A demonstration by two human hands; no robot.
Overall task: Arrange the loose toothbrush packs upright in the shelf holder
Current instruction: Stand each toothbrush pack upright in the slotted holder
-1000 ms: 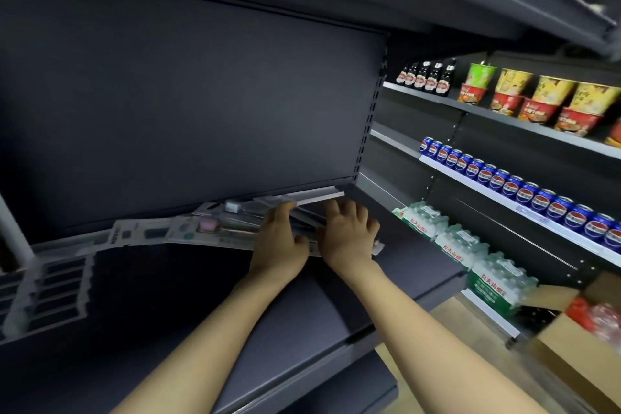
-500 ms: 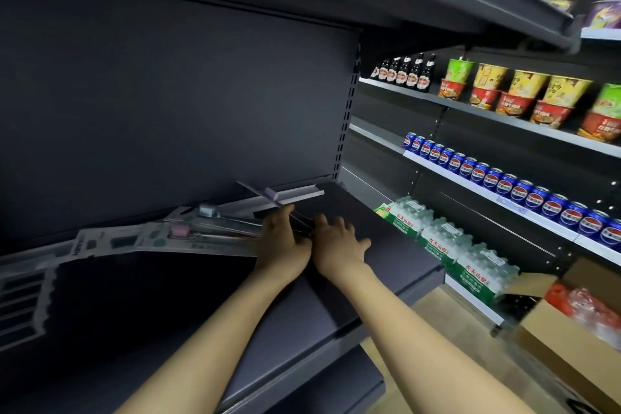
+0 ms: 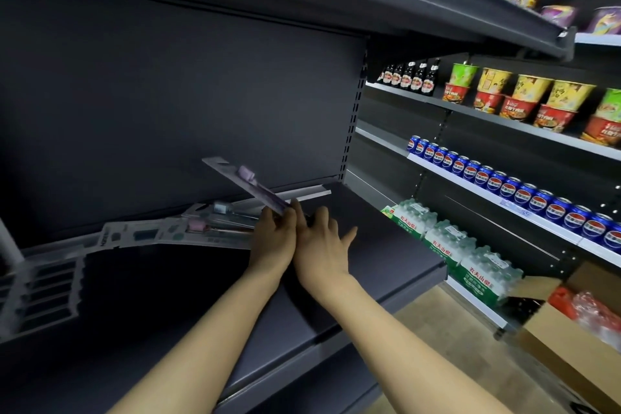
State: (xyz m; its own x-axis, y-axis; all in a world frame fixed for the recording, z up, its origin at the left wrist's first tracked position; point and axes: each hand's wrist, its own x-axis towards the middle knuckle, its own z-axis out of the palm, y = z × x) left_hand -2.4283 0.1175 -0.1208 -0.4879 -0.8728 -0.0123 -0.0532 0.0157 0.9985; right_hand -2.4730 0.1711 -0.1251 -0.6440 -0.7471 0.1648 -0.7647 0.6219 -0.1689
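Toothbrush pack (image 3: 247, 185) tilted, lifted off shelf (image 3: 386, 245), left hand (image 3: 274, 239) grip apparently pinching it; right hand (image 3: 322, 242) fingers spread, holding nothing.

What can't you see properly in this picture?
- Head view: the lower end of the lifted pack is hidden behind the left hand.
- The print on the packs lying flat is too blurred to read.
- The holder is cut off by the left edge.
- The right hand: its palm faces away, so what it touches is hidden.
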